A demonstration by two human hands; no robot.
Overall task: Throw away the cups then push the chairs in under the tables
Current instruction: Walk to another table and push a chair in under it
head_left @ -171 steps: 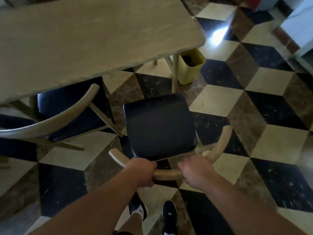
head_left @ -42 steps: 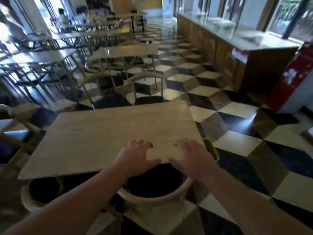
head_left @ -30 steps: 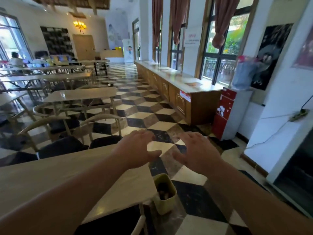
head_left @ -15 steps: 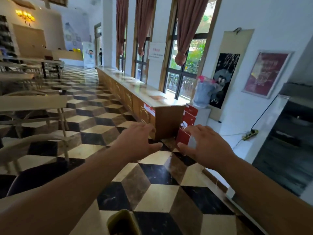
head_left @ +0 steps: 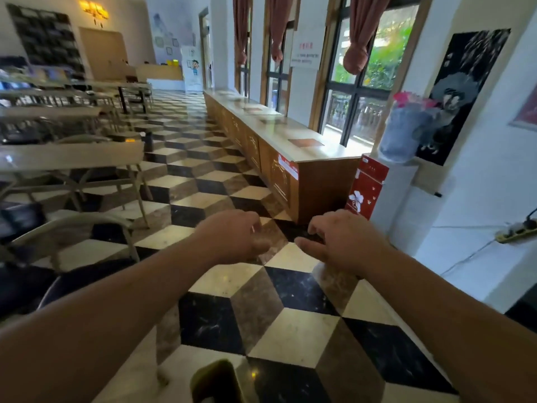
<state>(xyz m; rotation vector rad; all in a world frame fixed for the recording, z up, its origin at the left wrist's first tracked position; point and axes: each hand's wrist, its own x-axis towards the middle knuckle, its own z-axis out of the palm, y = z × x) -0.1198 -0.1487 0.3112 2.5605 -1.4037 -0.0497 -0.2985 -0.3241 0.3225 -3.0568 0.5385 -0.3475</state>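
Observation:
My left hand [head_left: 232, 237] and my right hand [head_left: 343, 239] hang in the air side by side over the checkered floor, fingers loosely curled, holding nothing. A yellow-green bin [head_left: 216, 382] shows at the bottom edge below my arms. To the left, a wooden chair with a curved back and dark seat [head_left: 75, 225] stands beside a pale table [head_left: 69, 155]. More tables and chairs [head_left: 52, 112] fill the left side further back. No cups are visible.
A long wooden counter [head_left: 290, 158] runs along the windows on the right. A red cabinet [head_left: 367, 187] and a white stand with a flower bucket [head_left: 404, 138] stand at its near end. Open checkered floor [head_left: 203, 170] forms an aisle ahead.
I let go of the chair after pushing it under the table, and my view rose and turned right. Over the last half second my fingers have curled in.

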